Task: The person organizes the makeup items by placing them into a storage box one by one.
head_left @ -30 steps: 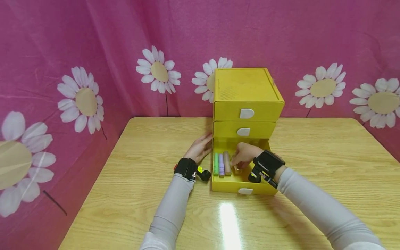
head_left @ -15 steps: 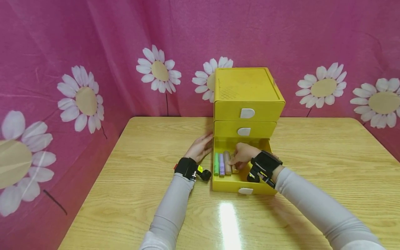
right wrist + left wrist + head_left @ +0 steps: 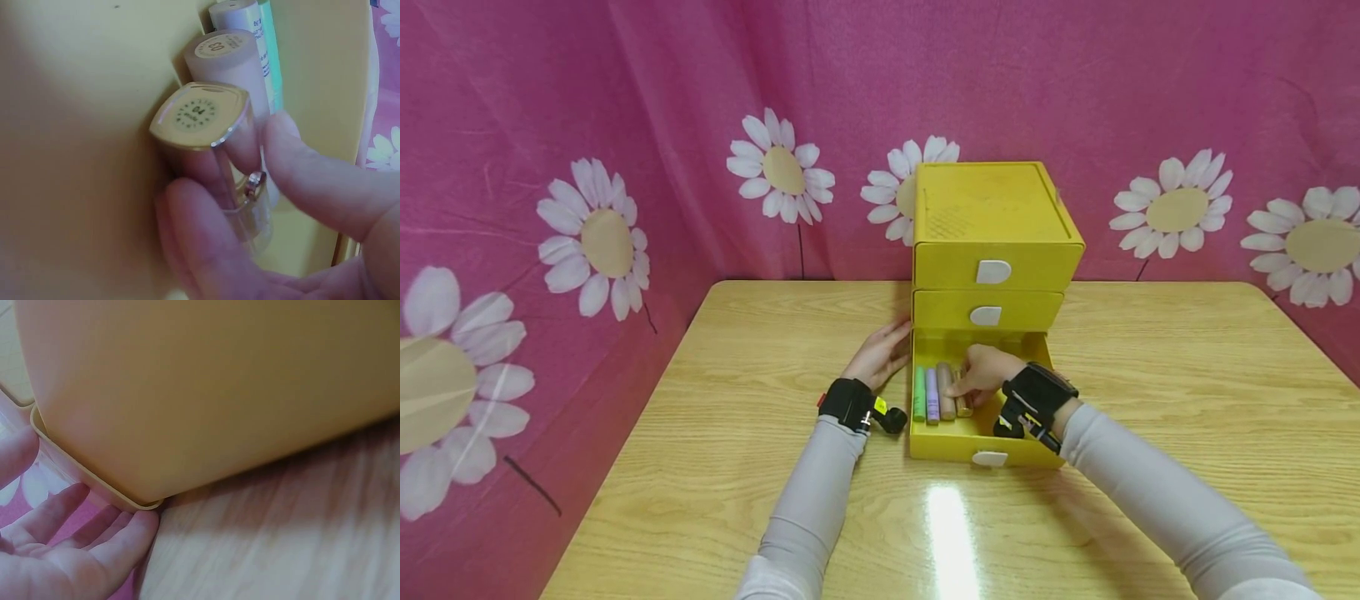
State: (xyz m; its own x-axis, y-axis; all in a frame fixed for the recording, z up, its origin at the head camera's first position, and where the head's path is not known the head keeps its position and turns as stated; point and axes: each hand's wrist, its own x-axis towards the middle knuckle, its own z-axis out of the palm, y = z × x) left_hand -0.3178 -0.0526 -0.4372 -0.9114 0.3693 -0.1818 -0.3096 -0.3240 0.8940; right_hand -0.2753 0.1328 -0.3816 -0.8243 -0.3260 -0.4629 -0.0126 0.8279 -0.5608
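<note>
My right hand [image 3: 990, 373] is inside the pulled-out bottom drawer [image 3: 940, 447] of a yellow drawer cabinet [image 3: 988, 204]. Its thumb and fingers pinch a shiny gold lipstick tube [image 3: 199, 117], whose end label reads 04. Directly beside that lie a taupe cosmetic tube [image 3: 946, 393], a lilac one [image 3: 932, 398] and a green one [image 3: 919, 393], side by side against the drawer's left wall. My left hand [image 3: 874, 357] touches the cabinet's left side; in the left wrist view its extended fingers [image 3: 128, 540] rest at the rim of the yellow casing.
Both upper drawers, with white tab handles [image 3: 993, 272], are closed. The cabinet stands near the back of a wooden table [image 3: 760, 417], before a pink curtain [image 3: 1015, 83] with daisies. Each wrist wears a black strap with a small camera [image 3: 891, 420].
My right hand has shifted slightly left with the gold lipstick tube, bringing it closer to the taupe tube. The left hand and cabinet have stayed in place.
</note>
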